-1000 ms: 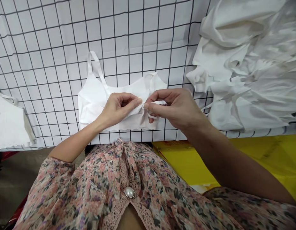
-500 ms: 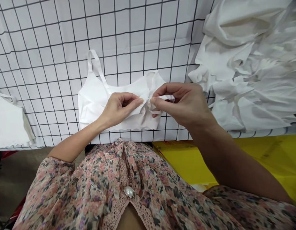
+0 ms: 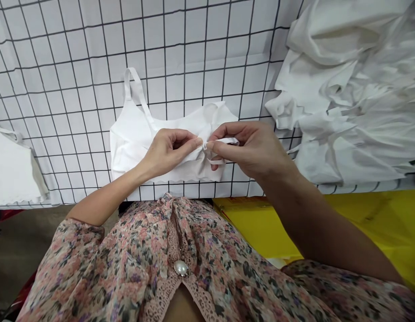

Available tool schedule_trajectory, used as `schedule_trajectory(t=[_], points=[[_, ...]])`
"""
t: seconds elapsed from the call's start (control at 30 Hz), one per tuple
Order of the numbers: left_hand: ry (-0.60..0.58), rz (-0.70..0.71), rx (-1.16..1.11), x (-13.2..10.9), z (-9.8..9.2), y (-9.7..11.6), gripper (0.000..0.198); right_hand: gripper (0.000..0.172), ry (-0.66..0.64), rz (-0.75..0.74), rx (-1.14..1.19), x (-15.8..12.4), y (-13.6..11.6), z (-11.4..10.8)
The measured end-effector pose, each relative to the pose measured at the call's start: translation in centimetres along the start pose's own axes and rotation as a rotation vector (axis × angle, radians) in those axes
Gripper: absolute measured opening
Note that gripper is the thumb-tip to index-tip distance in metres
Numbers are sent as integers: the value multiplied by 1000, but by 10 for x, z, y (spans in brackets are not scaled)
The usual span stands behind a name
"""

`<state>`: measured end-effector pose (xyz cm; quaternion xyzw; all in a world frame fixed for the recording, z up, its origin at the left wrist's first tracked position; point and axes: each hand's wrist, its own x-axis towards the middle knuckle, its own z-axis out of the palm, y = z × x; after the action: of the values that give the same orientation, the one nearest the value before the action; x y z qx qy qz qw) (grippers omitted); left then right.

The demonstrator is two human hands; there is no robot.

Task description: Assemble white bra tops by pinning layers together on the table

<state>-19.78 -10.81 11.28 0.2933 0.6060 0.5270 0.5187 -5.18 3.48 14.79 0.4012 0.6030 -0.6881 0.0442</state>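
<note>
A white bra point(image 3: 128, 134) lies on the grid-patterned cloth in front of me, its left shoulder strap point(image 3: 136, 82) looped upward. My left hand point(image 3: 165, 152) is closed in a pinch on the bra's fabric near its right side. Close against it, my right hand point(image 3: 256, 147) pinches the end of the other strap point(image 3: 230, 141), which loops back through the fingers. A small pale hook or clip point(image 3: 204, 145) shows between the two sets of fingertips. Whether it is joined to the fabric I cannot tell, because the fingers cover most of it.
The table's cloth point(image 3: 93, 80) is white with black grid lines. At the right lies a heap of white garments point(image 3: 331, 112). Another white garment point(image 3: 12, 170) sits at the left edge. Something yellow point(image 3: 361, 223) is below the table edge on the right.
My right hand has moved slightly left with the strap end, bringing its fingertips closer to those of my left hand. The left hand keeps its pinch in nearly the same place.
</note>
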Motion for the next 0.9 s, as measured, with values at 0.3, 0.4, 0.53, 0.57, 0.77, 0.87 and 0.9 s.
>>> schedule_trajectory(t=[0.3, 0.4, 0.53, 0.57, 0.77, 0.87, 0.9], points=[[-13, -92, -54, 0, -2, 7, 24, 29, -37, -5, 27, -2, 2, 3], [-28, -103, -45, 1, -3, 7, 25, 26, -21, 4, 41, -1, 1, 4], [-17, -106, -42, 0, -2, 7, 26, 27, -4, -9, 31, -3, 0, 6], [-15, -108, -40, 0, -2, 7, 27, 28, 1, -15, 27, -3, 0, 6], [-15, -103, -36, 0, -2, 8, 26, 23, 4, -22, 16, -3, 0, 5], [-14, -95, -36, 0, -2, 8, 26, 22, 17, -26, 5, -3, 2, 5], [-13, -96, -33, 0, -2, 7, 27, 22, 22, -29, -2, -2, 2, 5]])
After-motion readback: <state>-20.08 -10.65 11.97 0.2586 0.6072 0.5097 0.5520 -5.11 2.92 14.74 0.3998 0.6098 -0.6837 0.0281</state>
